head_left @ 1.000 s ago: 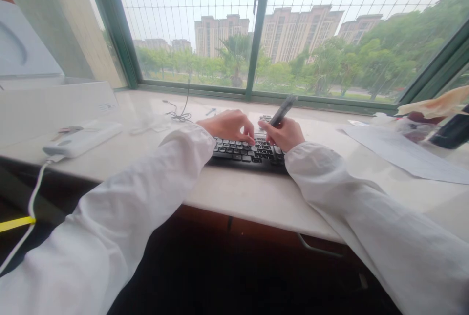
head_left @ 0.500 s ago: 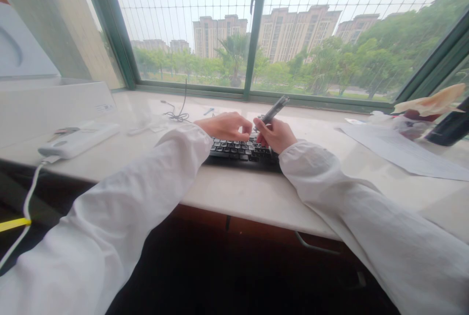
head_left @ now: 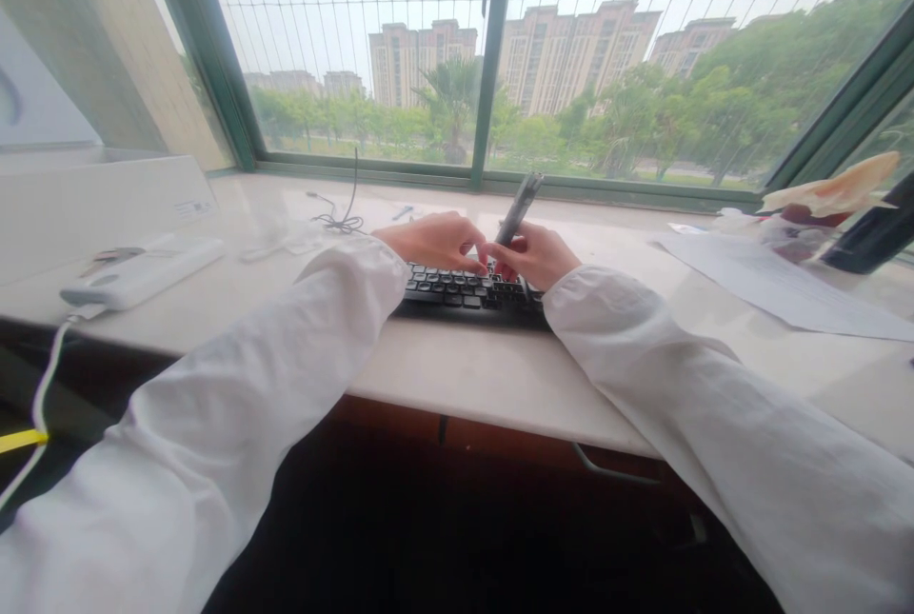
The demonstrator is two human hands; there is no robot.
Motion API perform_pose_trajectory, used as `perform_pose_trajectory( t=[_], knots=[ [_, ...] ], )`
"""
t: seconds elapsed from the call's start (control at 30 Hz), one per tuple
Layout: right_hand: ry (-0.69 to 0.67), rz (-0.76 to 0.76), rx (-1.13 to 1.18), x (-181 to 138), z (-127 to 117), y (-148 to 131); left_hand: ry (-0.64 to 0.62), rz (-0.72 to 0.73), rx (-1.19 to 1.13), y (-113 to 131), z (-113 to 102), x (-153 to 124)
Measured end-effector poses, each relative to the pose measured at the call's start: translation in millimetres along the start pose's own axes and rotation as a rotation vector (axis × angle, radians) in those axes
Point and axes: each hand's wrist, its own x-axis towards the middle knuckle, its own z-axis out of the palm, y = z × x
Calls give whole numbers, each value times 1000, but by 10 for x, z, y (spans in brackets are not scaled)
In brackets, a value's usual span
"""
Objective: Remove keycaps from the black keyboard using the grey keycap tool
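A black keyboard [head_left: 464,291] lies on the pale counter [head_left: 457,366] below the window. My right hand [head_left: 539,254] is closed round a dark pen-like tool [head_left: 519,202], which stands almost upright with its lower end at the keys. My left hand [head_left: 432,241] rests curled over the keyboard's upper rows, its fingertips pinched close to the tool's lower end. Whether the left fingers hold a small part is hidden. Both arms wear white sleeves.
A white device with a cable [head_left: 135,276] and a white box [head_left: 100,205] sit at the left. Thin wires [head_left: 339,219] lie near the window frame. Papers [head_left: 771,286], a dark object [head_left: 867,238] and crumpled wrapping [head_left: 828,195] occupy the right.
The tool in my right hand has swung from a rightward slant to nearly upright. Both hands have drawn closer together over the keyboard.
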Motion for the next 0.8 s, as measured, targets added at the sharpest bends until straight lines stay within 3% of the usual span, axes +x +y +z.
perform_pose_trajectory(
  t=[0.23, 0.8],
  knots=[
    [-21, -46, -14, 2, -10, -5, 17, 5, -47, 20, 0, 1],
    [68, -105, -61, -21, 49, 17, 24, 46, -89, 30, 20, 3]
  ],
)
